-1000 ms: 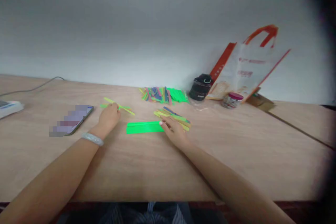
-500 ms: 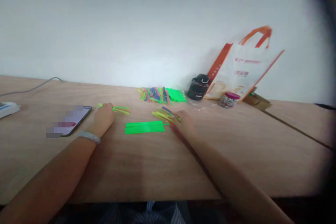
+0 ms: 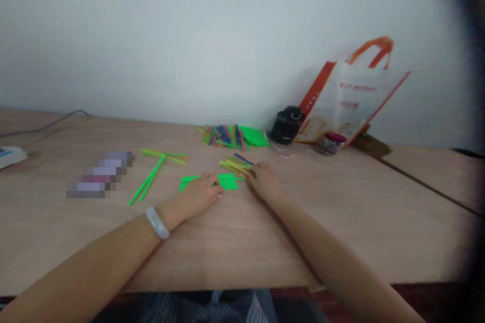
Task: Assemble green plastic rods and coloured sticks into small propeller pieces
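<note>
My left hand (image 3: 202,192) rests over a row of thin green plastic sticks (image 3: 229,181), its fingers curled together on them. At the right end of that row, my right hand (image 3: 265,179) has its fingers closed at a small pile of flat coloured strips (image 3: 233,164), mostly yellow with a blue one; its fingertips are partly hidden. Left of the left hand lie two assembled T-shaped propeller toys (image 3: 153,174), green sticks with yellow and green blades, touching at their tops.
A phone (image 3: 100,174) with a blurred screen lies at the left. Against the wall are a bag of coloured strips and green sticks (image 3: 233,137), a black bottle (image 3: 287,125), a jar with a magenta lid (image 3: 331,143) and a white-and-orange tote bag (image 3: 352,101).
My left hand has let go of a propeller toy at the left and moved right, onto the green sticks. The right hand stays at the strips.
</note>
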### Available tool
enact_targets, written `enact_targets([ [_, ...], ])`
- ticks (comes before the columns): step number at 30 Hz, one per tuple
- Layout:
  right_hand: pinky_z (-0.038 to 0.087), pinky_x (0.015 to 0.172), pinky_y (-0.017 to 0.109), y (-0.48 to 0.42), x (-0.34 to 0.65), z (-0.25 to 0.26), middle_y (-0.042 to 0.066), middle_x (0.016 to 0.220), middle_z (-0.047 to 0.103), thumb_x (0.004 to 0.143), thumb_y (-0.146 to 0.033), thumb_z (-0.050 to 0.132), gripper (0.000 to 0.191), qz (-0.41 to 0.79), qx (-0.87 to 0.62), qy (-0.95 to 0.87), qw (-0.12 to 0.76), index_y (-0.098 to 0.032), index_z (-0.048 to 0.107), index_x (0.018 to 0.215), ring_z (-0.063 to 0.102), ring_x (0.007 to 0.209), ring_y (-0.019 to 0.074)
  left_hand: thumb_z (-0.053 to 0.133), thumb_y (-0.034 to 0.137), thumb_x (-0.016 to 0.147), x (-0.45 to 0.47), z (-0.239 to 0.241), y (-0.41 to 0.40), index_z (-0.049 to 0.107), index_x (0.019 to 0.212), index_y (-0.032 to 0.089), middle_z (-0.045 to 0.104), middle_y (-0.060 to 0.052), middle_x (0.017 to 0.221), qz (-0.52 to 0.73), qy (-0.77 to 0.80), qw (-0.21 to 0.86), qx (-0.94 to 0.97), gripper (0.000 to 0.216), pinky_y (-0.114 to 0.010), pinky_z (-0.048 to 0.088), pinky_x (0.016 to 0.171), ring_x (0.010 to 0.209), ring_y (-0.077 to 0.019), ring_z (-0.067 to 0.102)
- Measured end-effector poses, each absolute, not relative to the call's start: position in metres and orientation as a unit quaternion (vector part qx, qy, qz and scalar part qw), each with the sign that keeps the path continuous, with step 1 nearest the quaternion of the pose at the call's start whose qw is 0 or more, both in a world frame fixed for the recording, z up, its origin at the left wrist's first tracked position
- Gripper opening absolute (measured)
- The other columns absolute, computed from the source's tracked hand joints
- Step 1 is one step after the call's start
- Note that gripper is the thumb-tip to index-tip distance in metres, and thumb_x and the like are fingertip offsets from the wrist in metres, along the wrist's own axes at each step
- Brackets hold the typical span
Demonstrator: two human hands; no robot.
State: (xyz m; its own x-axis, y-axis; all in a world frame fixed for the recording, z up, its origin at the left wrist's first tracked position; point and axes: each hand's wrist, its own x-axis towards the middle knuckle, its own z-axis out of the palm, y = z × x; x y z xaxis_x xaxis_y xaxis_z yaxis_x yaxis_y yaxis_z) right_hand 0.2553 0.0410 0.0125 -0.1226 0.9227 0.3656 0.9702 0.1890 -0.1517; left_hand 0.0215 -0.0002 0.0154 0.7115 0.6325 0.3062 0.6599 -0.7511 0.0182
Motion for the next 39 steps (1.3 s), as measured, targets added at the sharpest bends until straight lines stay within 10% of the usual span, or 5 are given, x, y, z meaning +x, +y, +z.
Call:
enact_targets([
  [39, 0.047, 0.079, 0.034, 0.029, 0.232, 0.003, 0.008, 0.096, 0.069, 0.084, -0.028, 0.046, 0.028, 0.149, -0.527, -0.722, 0.423, -0.016, 0.065, 0.1, 0.062, 0.088, 0.0198, 0.048, 0.02, 0.09, 0.027, 0.002, 0.0, 0.063, 0.09, 0.016, 0.061, -0.008, 0.096, -0.204, -0.385, 0.003, -0.9, 0.016, -0.037, 0.046, 0.089, 0.092, -0.0205, 0.056],
])
